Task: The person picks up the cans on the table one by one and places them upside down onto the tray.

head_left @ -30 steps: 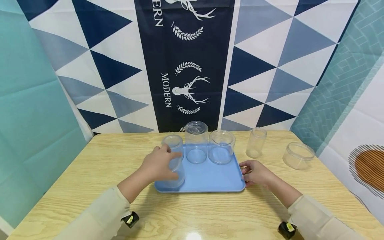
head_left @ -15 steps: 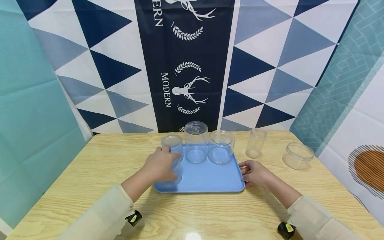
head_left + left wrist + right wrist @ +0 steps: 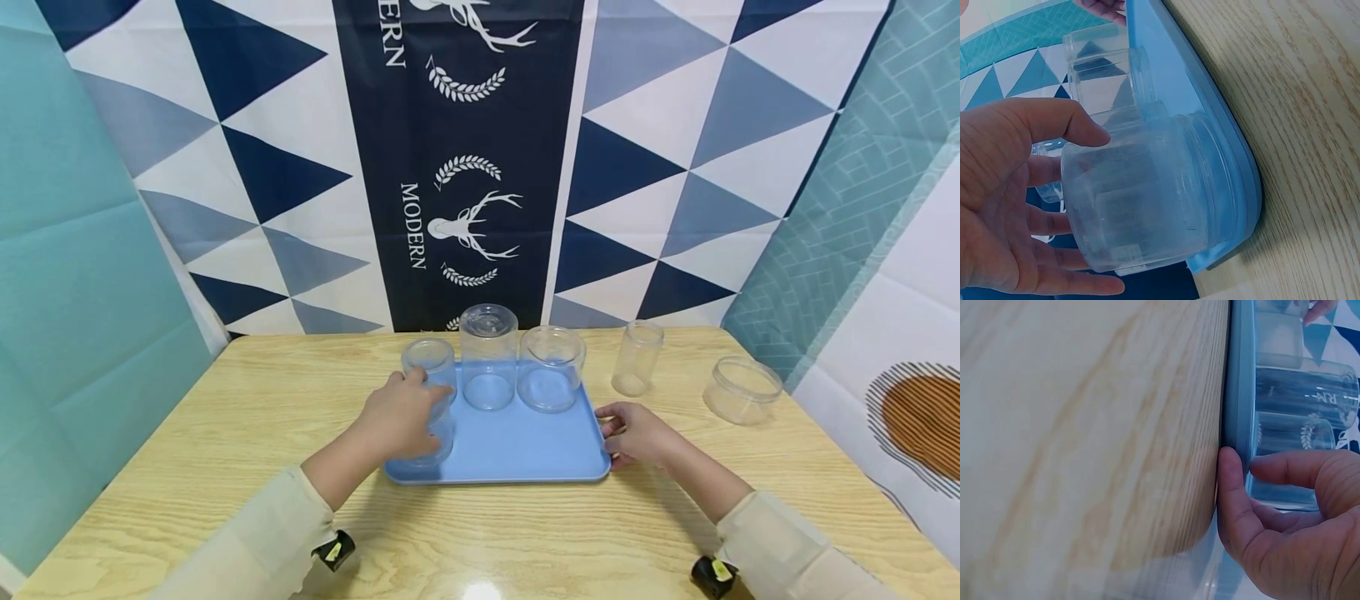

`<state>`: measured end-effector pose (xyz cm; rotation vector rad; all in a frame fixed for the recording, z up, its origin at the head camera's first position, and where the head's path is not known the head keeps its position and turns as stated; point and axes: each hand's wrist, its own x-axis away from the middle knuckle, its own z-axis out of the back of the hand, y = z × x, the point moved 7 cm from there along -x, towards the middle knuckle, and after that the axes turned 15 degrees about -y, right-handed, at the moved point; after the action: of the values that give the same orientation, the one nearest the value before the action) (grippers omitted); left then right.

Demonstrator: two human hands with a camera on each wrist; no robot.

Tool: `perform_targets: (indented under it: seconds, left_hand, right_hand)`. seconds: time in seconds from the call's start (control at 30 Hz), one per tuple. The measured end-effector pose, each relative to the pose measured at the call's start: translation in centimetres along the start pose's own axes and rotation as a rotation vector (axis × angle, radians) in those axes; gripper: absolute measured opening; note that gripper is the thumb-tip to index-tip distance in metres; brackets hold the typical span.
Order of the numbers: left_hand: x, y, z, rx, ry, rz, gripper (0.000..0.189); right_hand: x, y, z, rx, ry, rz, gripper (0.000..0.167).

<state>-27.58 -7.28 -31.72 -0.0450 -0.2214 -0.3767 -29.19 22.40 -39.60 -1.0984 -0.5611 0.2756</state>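
My left hand [image 3: 393,417] holds a clear plastic jar [image 3: 1141,200] at the front left corner of a blue tray [image 3: 525,454]. In the left wrist view the thumb lies on one side of the jar and the fingers pass round the other. Its threaded mouth faces down, close against the tray. Behind it on the tray stand a small clear jar [image 3: 429,354], a taller one [image 3: 489,358] and a wide one [image 3: 552,375]. At the tray's right edge my right hand [image 3: 637,432] pinches the rim between thumb and fingers, as the right wrist view shows.
Right of the tray, a slim clear jar [image 3: 637,358] and a low, wide clear jar [image 3: 742,390] stand on the wooden table [image 3: 510,533]. A patterned cloth [image 3: 465,167] hangs behind the table's far edge.
The left hand and its jar have shifted slightly back and left, and the jar sits closer to the tray's corner. The right hand stays at the tray's edge.
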Motion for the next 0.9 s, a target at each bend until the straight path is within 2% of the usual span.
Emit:
perform_targets:
  seconds: [0.2,0.43,0.6,0.7,0.9]
  left_hand:
    - [0.1,0.2,0.0,-0.008,-0.003,-0.001,0.065]
    - [0.2,0.4,0.2,-0.021,0.012,-0.016,0.064]
    - [0.4,0.9,0.6,-0.033,0.088,-0.043,0.060]
    - [0.6,1.3,1.0,-0.038,0.148,-0.071,0.057]
    - [1.1,2.5,1.4,-0.023,0.246,-0.146,0.049]
  right_hand:
    - [0.3,0.1,0.0,-0.008,0.000,-0.018,0.056]
    - [1.0,-0.2,0.3,-0.040,-0.001,0.004,0.059]
    - [1.4,-0.5,0.6,-0.058,-0.003,0.015,0.056]
    - [1.8,-0.8,0.7,-0.026,-0.001,0.018,0.055]
    - [3.0,-2.3,1.4,0.160,0.057,0.055,0.054]
